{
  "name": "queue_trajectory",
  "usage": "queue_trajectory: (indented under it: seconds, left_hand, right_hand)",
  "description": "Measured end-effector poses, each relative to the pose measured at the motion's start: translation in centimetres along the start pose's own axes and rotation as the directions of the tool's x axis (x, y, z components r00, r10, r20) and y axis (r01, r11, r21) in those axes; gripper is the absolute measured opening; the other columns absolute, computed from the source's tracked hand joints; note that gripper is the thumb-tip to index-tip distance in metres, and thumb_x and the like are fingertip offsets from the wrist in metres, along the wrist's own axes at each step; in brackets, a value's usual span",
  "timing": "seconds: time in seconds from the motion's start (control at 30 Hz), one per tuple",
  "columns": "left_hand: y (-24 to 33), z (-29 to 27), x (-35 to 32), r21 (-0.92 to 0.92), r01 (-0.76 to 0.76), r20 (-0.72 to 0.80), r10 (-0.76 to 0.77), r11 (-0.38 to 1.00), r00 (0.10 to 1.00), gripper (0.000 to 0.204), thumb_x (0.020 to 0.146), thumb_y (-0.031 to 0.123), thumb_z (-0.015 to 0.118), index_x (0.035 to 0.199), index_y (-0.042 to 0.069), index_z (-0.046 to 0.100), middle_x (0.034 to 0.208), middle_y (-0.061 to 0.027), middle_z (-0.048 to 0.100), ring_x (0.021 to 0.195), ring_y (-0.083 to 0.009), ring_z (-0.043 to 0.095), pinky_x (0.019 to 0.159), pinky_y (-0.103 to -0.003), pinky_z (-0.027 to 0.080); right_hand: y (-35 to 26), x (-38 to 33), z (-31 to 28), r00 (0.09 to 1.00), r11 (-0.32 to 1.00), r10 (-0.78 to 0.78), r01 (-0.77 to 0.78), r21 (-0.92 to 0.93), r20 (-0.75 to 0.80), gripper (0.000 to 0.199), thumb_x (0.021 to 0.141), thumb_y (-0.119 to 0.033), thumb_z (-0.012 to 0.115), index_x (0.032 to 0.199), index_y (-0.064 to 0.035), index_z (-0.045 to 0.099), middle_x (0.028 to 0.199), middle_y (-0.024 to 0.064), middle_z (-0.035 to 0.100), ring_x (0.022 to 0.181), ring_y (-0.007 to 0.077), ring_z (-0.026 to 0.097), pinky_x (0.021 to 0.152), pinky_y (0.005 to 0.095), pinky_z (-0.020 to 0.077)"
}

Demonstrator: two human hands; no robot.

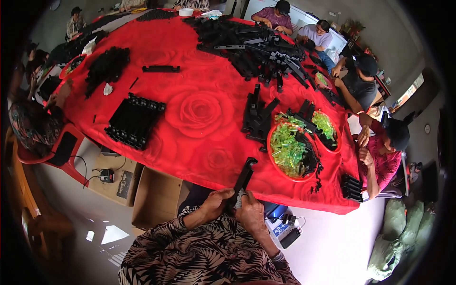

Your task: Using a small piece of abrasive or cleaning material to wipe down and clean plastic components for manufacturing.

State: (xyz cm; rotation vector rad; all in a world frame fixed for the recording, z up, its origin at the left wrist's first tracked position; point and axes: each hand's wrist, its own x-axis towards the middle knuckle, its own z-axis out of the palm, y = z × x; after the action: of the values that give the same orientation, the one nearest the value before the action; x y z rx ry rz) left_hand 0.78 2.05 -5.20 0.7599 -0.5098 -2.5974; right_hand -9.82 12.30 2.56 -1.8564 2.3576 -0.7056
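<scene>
A long black plastic bar point(244, 175) with a hooked end is tilted up over the table's near edge. My left hand point(216, 202) is closed around its lower part from the left. On the other side, my right hand point(250, 213) is curled against the same bar, fingers bent. Something pale grey shows between the fingers there, too small to name. To the right of the bar, a red bowl point(270, 156) holds yellow-green translucent pieces point(288, 146) and small black parts. Behind the bowl lie several loose black bars point(259, 116).
A red rose-patterned cloth point(199, 114) covers the table. Black bars are stacked in a row point(135, 121) at left; a large heap point(256, 45) lies at the far side. A second bowl point(339, 142) adjoins the first. Co-workers sit around the table. An open cardboard box point(156, 194) stands below left.
</scene>
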Motion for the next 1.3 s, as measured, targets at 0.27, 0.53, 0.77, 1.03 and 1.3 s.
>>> queue_trajectory:
  seconds: [0.27, 0.53, 0.77, 1.03, 1.3]
  left_hand:
    - [0.6, 0.4, -0.3, 0.041, 0.014, -0.015, -0.013, 0.999, 1.000, 0.020, 0.092, 0.011, 0.064, 0.109, 0.001, 0.066, 0.102, -0.0038, 0.067, 0.094, -0.0145, 0.062, 0.085, -0.029, 0.050]
    - [0.6, -0.3, 0.2, 0.106, 0.009, 0.016, -0.011, 0.994, 1.000, 0.023, 0.094, 0.016, 0.061, 0.114, 0.005, 0.061, 0.104, -0.0010, 0.065, 0.095, -0.0135, 0.060, 0.087, -0.027, 0.046]
    - [0.9, 2.8, -1.9, 0.396, -0.144, -0.017, 0.164, 0.907, 0.986, 0.023, 0.094, 0.017, 0.062, 0.110, 0.001, 0.061, 0.096, -0.0019, 0.065, 0.089, -0.0091, 0.059, 0.081, -0.026, 0.048]
    - [1.6, 3.7, -2.5, 0.657, -0.361, 0.129, 0.373, 0.661, 0.919, 0.034, 0.087, 0.015, 0.072, 0.113, -0.002, 0.059, 0.092, -0.0014, 0.065, 0.084, -0.0083, 0.058, 0.074, -0.022, 0.047]
    - [1.9, 3.8, -2.8, 0.686, -0.228, 0.096, 0.224, 0.691, 0.970, 0.035, 0.087, 0.012, 0.070, 0.117, -0.002, 0.059, 0.097, -0.0031, 0.065, 0.083, -0.0068, 0.059, 0.071, -0.022, 0.048]
  right_hand:
    - [0.2, 0.1, -0.7, 0.994, 0.992, 0.067, -0.076, 0.106, 0.089, 0.040, 0.067, -0.002, 0.060, 0.105, 0.0054, 0.056, 0.113, 0.0267, 0.057, 0.080, 0.0445, 0.062, 0.070, 0.0497, 0.0526]
    - [0.4, 0.2, -0.6, 1.000, 0.997, 0.006, -0.008, 0.080, 0.021, 0.032, 0.067, -0.005, 0.063, 0.097, 0.0023, 0.053, 0.108, 0.0239, 0.055, 0.075, 0.0405, 0.064, 0.065, 0.0483, 0.0537]
    - [0.5, -0.6, -0.2, 1.000, 0.987, 0.012, -0.016, 0.159, 0.023, 0.040, 0.065, 0.000, 0.063, 0.103, 0.0046, 0.054, 0.101, 0.0255, 0.057, 0.077, 0.0447, 0.061, 0.066, 0.0490, 0.0527]
    - [1.4, -0.7, 0.1, 0.997, 0.871, 0.033, 0.006, 0.492, -0.070, 0.044, 0.067, 0.004, 0.055, 0.111, 0.0079, 0.054, 0.099, 0.0257, 0.057, 0.081, 0.0453, 0.059, 0.071, 0.0464, 0.0507]
    - [1.9, -1.3, 0.3, 0.988, 0.845, 0.131, -0.066, 0.531, -0.086, 0.035, 0.070, 0.009, 0.052, 0.105, 0.0069, 0.056, 0.083, 0.0263, 0.056, 0.077, 0.0454, 0.057, 0.065, 0.0425, 0.0473]
